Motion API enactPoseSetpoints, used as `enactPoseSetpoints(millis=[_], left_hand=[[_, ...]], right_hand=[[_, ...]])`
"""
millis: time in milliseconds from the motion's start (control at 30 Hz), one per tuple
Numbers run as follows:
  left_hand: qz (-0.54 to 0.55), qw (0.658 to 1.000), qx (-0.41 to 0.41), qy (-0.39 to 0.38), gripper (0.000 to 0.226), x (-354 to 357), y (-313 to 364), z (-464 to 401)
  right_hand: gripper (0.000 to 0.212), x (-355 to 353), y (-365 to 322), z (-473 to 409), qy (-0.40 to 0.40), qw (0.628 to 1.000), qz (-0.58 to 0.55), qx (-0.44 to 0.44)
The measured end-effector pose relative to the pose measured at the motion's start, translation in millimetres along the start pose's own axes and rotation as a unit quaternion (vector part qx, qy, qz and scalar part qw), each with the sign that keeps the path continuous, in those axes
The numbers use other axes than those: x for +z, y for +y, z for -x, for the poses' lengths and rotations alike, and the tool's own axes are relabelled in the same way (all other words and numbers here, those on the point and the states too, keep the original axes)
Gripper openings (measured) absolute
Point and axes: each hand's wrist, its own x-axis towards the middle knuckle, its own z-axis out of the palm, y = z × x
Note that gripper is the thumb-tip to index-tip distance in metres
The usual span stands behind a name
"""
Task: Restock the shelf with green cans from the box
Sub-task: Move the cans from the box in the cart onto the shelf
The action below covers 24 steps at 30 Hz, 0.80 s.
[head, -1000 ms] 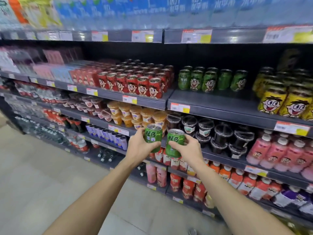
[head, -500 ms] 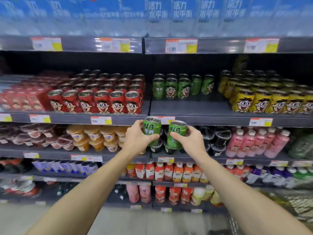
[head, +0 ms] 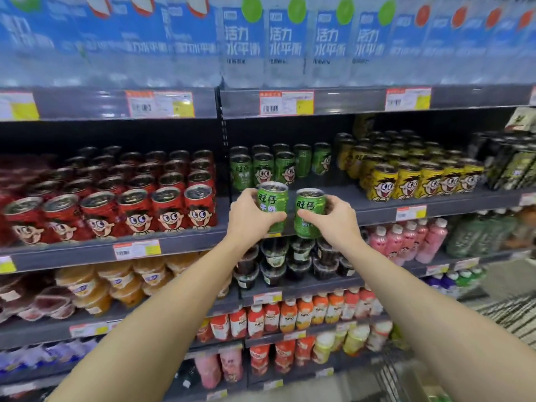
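Head view: left hand (head: 246, 217) and right hand (head: 336, 220) each hold a grip clenched on one green metal can (head: 273, 206), (head: 309, 213), at the dark shelf (head: 333, 203) edge. Placement step; next, set both at twelve o'clock before the shelved green cans (head: 262, 169).

**Both cans raised to the green-can shelf**

Over the last second both hands have lifted from the level of the cup shelf to the front edge of the shelf (head: 362, 206) holding the green cans. The left hand (head: 248, 219) now holds its can (head: 272, 208) just before the standing row (head: 262, 169); the right hand (head: 338, 223) brings its can (head: 309, 214) alongside.
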Motion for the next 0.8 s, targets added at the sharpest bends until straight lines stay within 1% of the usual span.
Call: enactPoseSetpoints(millis=[133, 300, 400, 533, 600, 800], left_hand=[[0.013, 1.0, 0.01, -0.007, 0.083, 18.9, 10.6, -21.0], [0.032, 0.999, 0.002, -0.022, 0.084, 55.4, 22.4, -47.3], [0.025, 1.0, -0.003, -0.011, 0.083, 81.2, 28.0, -63.3], [0.018, 1.0, -0.004, 0.009, 0.08, 117.5, 28.5, -77.5], [0.009, 1.0, -0.008, 0.017, 0.079, 132.0, 24.3, -79.9], [-0.005, 0.999, 0.007, 0.037, 0.081, 156.0, 23.0, -93.6]], right_hand=[[0.034, -10.2, 5.5, -28.9, 0.015, 1.0, -0.003, -0.009], [0.044, -24.7, 20.0, -73.0, 0.028, 1.0, -0.005, 0.005], [0.048, -31.9, 35.9, -94.9, 0.038, 0.999, -0.009, 0.017], [0.042, -41.7, 59.2, -117.5, 0.056, 0.998, -0.038, 0.018], [0.042, -45.1, 66.9, -126.2, 0.06, 0.997, -0.049, 0.022], [0.059, -49.1, 82.9, -145.8, 0.059, 0.997, -0.036, 0.022]])
